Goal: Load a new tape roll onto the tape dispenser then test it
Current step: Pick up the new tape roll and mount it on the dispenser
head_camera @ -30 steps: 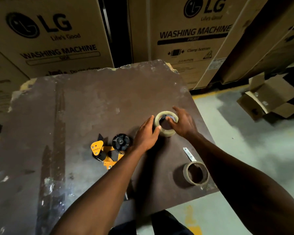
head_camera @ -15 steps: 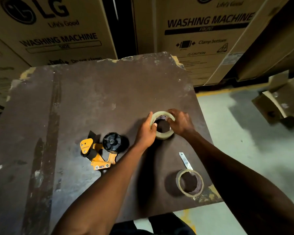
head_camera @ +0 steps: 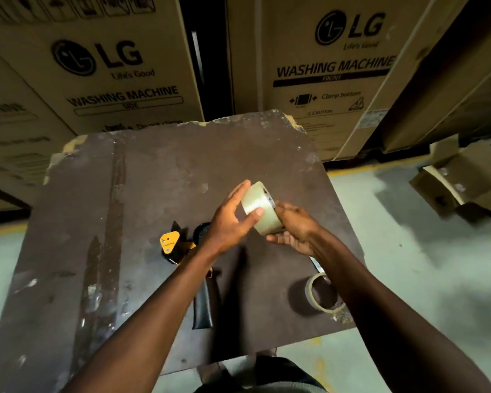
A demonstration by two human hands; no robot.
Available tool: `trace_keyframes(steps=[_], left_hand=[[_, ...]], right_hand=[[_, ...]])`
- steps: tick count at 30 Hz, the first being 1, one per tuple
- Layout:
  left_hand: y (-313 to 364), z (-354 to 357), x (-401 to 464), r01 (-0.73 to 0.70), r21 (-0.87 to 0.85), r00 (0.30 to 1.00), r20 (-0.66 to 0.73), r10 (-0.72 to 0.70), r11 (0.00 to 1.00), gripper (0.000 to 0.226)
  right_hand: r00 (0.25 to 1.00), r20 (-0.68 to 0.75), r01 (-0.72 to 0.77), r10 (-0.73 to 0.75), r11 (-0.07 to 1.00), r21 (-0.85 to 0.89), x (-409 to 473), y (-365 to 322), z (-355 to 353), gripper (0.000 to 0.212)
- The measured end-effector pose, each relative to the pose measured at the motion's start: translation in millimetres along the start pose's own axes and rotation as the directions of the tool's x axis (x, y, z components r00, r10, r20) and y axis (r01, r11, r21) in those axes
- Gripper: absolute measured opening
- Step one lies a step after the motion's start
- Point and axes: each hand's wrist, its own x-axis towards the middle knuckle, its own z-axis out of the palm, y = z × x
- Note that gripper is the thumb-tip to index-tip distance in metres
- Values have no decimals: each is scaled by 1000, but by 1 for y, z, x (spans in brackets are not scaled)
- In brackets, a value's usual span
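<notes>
Clear tape roll [head_camera: 260, 207]: held above the brown tabletop [head_camera: 182, 171], tilted on edge, between both hands; left hand [head_camera: 228, 222] grasped it from the near-left side, thumb pressed on the outer tape face and fingers reaching up over the far edge; right hand [head_camera: 294, 228] gripped it from the right and below, fingertips at the rim beside the core; roll clear of the surface, touching nothing but the hands. Tape dispenser [head_camera: 182, 251]: lay on the tabletop just left of and beneath the left wrist, yellow plate facing up, black hub partly hidden by the hand, black handle pointing toward the person; no roll visible on it. Empty cardboard tape core [head_camera: 323, 293]: rested flat near the right edge of the tabletop, partly covered by the right forearm, well apart from the held roll. Washing machine cartons [head_camera: 332, 66]: printed LG, stood behind the table. Small open cardboard box [head_camera: 462, 182]: on the floor at far right.
</notes>
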Motion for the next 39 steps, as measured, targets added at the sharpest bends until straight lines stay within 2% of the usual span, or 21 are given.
trace_keyframes(steps=[3, 7, 10, 14, 17, 24, 29, 37, 39], left_hand=[[10, -23, -19, -85, 11, 996, 32, 84, 996, 85], [22, -49, -41, -31, -204, 997, 67, 46, 978, 87], [29, -67, -54, -47, -252, 995, 76, 68, 967, 82], [36, -86, -66, -85, -251, 986, 117, 118, 964, 80], [42, -94, -77, -87, -245, 981, 147, 125, 966, 79], [59, -114, -82, -35, -236, 995, 83, 56, 971, 43], [81, -115, -76, -36, -216, 995, 88, 56, 976, 40], [97, -84, -75, 46, -260, 996, 87, -24, 964, 38], [97, -74, -78, 59, -278, 995, 92, -34, 959, 41]], right_hand=[[996, 83, -35, 28, 996, 78, -23, -3, 21, 27], [988, 157, -26, 12, 996, 86, -54, -1, 49, 29], [986, 161, 35, -41, 999, 35, -71, 6, 60, 48], [949, 287, 113, -132, 990, 84, -82, 20, 68, 84], [934, 282, 195, -218, 975, 107, -87, 25, 76, 93], [889, 352, 250, -292, 955, 159, -89, 25, 83, 96], [860, 400, 267, -317, 947, 176, -88, 12, 73, 102], [823, 469, 257, -319, 947, 194, -85, 9, 40, 89], [822, 471, 264, -321, 947, 185, -88, 8, 35, 92]])
